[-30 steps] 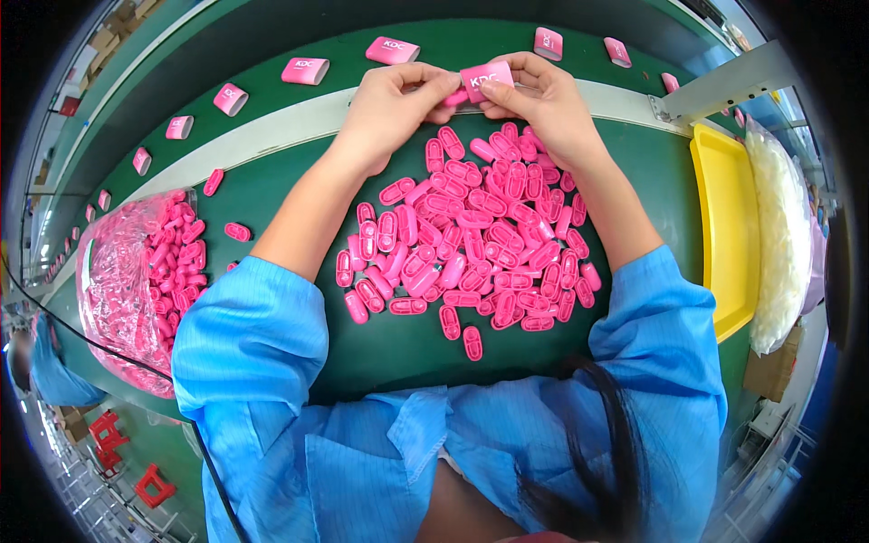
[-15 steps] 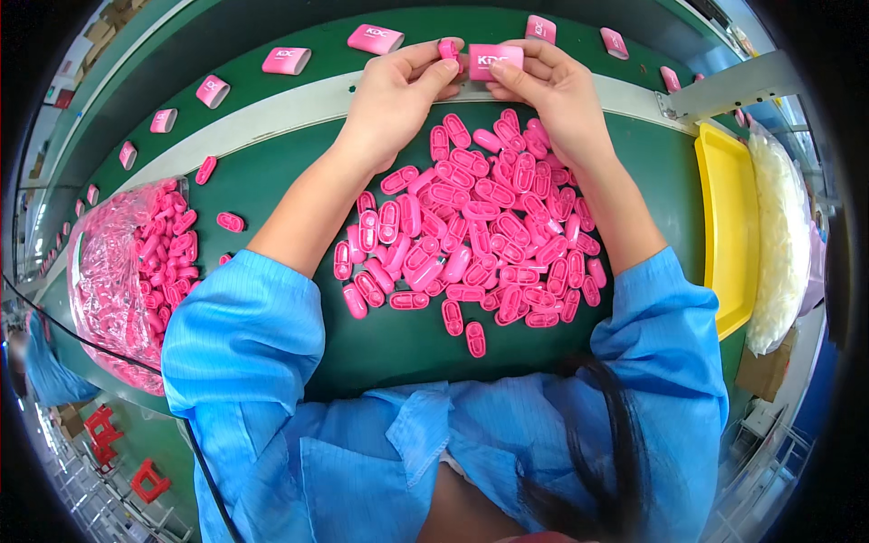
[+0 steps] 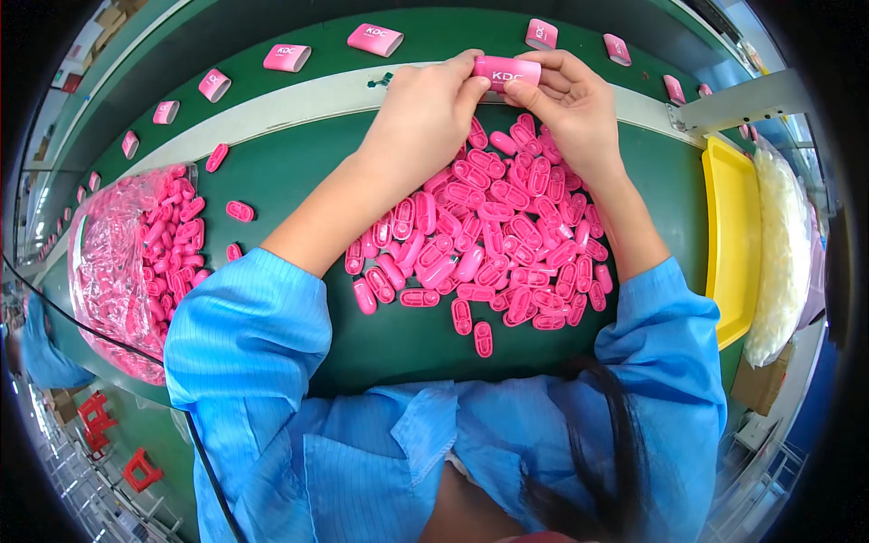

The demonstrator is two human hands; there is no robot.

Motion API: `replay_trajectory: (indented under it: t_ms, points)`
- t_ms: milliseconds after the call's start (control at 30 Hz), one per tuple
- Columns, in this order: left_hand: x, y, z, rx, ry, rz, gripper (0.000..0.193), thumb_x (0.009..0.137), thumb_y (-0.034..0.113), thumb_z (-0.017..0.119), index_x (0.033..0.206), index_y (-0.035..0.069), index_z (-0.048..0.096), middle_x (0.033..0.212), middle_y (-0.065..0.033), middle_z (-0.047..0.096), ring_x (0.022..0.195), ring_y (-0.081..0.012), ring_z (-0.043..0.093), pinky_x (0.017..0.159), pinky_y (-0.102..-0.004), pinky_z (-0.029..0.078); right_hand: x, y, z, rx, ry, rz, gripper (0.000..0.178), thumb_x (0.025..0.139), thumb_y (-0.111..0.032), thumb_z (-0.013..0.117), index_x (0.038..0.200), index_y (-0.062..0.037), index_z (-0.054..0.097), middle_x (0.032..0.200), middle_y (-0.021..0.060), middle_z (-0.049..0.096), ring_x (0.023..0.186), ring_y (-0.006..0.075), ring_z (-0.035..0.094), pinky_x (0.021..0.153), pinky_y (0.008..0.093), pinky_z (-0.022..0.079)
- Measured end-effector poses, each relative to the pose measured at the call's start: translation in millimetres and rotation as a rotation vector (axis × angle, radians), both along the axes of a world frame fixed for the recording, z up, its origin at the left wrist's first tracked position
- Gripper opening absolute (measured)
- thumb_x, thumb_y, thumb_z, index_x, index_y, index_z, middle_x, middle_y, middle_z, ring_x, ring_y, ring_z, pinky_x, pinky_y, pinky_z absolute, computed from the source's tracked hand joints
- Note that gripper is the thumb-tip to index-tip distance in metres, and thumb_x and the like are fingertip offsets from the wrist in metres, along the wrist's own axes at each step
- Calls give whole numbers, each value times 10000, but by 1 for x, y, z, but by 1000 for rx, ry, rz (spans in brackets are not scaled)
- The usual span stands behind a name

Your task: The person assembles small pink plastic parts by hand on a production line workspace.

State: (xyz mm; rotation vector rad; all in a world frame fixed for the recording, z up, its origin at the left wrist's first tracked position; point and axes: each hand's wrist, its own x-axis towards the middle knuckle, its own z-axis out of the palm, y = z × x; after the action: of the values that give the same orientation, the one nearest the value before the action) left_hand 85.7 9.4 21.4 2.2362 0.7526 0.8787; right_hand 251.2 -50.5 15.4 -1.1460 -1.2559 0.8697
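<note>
Above the far side of the green table, my right hand (image 3: pixel 579 113) grips a flat pink casing (image 3: pixel 520 67) with white lettering between thumb and fingers. My left hand (image 3: pixel 421 113) is closed at the casing's left end, pinching a small pink oval end cap (image 3: pixel 479 65) against it. My fingers partly cover the cap, so I cannot tell how far it sits in. Below both hands lies a loose pile of the same pink end caps (image 3: pixel 493 213), some with the hollow side up.
Beyond a pale rail (image 3: pixel 308 104), several pink casings (image 3: pixel 375 40) stand along a green belt (image 3: pixel 326 32). A clear bag (image 3: pixel 104 262) of pink caps lies on the left, with a few loose caps beside it. A yellow tray (image 3: pixel 731 244) and a white bag (image 3: pixel 780 258) are at the right.
My hands have come together: the left has moved right, bringing the cap from apart to against the casing's end. The casing has shifted slightly right and down.
</note>
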Motion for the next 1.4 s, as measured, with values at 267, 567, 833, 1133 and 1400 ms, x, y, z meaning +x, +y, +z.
replay_trajectory:
  t_ms: [267,567,833,1133,1400]
  points:
    - [3,-9,-5,146,-7,70,205,820,69,497,983,-48,535,658,-210,576,609,-357,586,538,-417,460,-4,-1,5,-43,-139,-17,238,777,-31,624,981,46,528,911,117,627,794,140,620,714,235,505]
    - [24,69,11,-283,16,105,263,794,168,547,990,7,619,821,-152,649,750,-267,637,703,-315,494,61,82,0,-41,-708,-372,373,835,-296,561,1062,-1,567,966,113,616,844,216,604,749,295,477]
    - [-1,50,4,488,100,-109,268,749,46,520,1001,26,610,1003,-169,574,922,-340,549,819,-388,448,48,72,-1,-226,-919,-344,378,771,-306,636,988,-1,580,952,130,613,769,212,609,733,294,472]
    - [-13,3,15,274,414,-229,285,759,84,562,1038,29,590,864,-123,597,753,-264,593,700,-340,480,21,12,22,-177,-48,-124,337,791,-133,633,1074,16,526,942,88,601,769,123,593,718,224,475]
    - [2,16,-5,-736,-348,-114,314,842,87,513,1103,-87,519,942,-131,618,818,-147,620,725,-226,496,-8,3,6,109,-404,-132,272,772,-86,639,1015,0,553,844,120,629,749,141,628,610,246,509]
